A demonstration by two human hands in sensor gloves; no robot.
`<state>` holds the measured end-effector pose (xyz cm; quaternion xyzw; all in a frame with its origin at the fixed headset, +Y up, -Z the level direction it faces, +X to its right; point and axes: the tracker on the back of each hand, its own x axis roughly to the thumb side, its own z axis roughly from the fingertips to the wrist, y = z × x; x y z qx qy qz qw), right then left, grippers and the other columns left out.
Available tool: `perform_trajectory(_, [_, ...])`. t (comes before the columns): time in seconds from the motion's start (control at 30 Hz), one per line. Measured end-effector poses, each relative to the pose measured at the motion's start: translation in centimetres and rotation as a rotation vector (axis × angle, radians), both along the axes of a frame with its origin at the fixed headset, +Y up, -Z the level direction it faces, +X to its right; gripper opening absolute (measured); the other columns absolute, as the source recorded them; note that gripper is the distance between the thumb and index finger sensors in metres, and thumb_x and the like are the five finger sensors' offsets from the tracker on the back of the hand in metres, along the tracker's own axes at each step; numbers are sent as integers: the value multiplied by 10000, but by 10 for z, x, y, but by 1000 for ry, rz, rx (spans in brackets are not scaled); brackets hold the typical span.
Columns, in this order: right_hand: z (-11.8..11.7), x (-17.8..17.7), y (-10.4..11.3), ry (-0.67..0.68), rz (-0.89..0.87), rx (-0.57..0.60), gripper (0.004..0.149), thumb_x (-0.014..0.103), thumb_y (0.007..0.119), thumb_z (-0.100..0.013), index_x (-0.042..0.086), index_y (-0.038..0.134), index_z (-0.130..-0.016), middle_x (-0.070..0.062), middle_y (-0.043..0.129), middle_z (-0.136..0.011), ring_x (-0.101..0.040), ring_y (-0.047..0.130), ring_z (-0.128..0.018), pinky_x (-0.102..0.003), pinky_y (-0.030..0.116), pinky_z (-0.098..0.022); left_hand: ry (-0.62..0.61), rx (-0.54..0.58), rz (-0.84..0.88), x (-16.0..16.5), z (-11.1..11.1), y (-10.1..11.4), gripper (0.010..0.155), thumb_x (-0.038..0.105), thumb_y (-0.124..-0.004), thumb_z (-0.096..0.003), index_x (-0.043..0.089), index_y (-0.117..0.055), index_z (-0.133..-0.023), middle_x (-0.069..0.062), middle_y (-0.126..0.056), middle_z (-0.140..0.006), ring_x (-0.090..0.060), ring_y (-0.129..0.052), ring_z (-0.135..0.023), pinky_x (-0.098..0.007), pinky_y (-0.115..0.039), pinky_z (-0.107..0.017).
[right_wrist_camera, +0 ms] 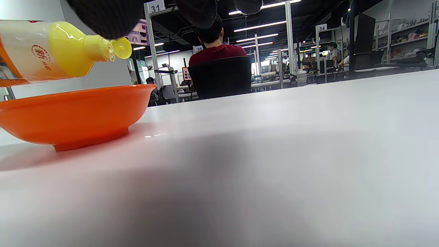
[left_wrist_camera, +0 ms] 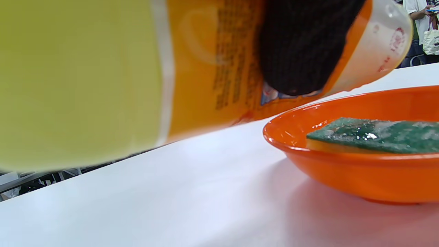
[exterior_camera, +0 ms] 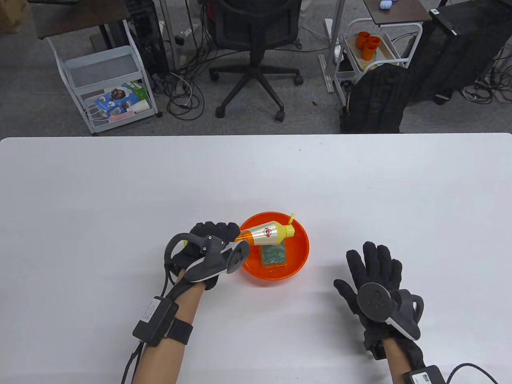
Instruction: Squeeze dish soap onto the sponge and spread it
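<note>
My left hand (exterior_camera: pixel 208 244) grips the dish soap bottle (exterior_camera: pixel 264 235) by its orange body and holds it tilted on its side over the orange bowl (exterior_camera: pixel 296 264). Its yellow cap is flipped open and the nozzle points right. A green sponge (exterior_camera: pixel 273 255) lies in the bowl below the bottle, wet and shiny in the left wrist view (left_wrist_camera: pixel 377 135). The bottle (left_wrist_camera: pixel 137 68) fills that view, with a gloved finger (left_wrist_camera: pixel 301 44) across it. My right hand (exterior_camera: pixel 374 276) rests flat and empty on the table, right of the bowl. The right wrist view shows the bottle's cap (right_wrist_camera: pixel 85 49) above the bowl (right_wrist_camera: pixel 72 113).
The white table (exterior_camera: pixel 360 192) stretches wide around the bowl. Beyond its far edge stand an office chair (exterior_camera: pixel 252 48), a wire cart (exterior_camera: pixel 108 88), a cart with orange cups (exterior_camera: pixel 372 48) and a black bag (exterior_camera: pixel 376 100).
</note>
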<state>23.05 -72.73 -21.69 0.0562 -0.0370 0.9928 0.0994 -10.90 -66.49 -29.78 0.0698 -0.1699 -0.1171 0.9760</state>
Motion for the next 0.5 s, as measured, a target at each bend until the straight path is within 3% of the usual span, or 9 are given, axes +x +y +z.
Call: perform_trajectory(0.5, [0,0,1,-7,1,1,766,595,597,-589,179,374,-1192,-250,217,-1256,-543,192,-1127,-721,237,-787,37,11,-24,-30,10,-1,541,486,-940,-419,280,-837,-909,11,-1046,-847,-246,-1087,-744,-475,-889,-604])
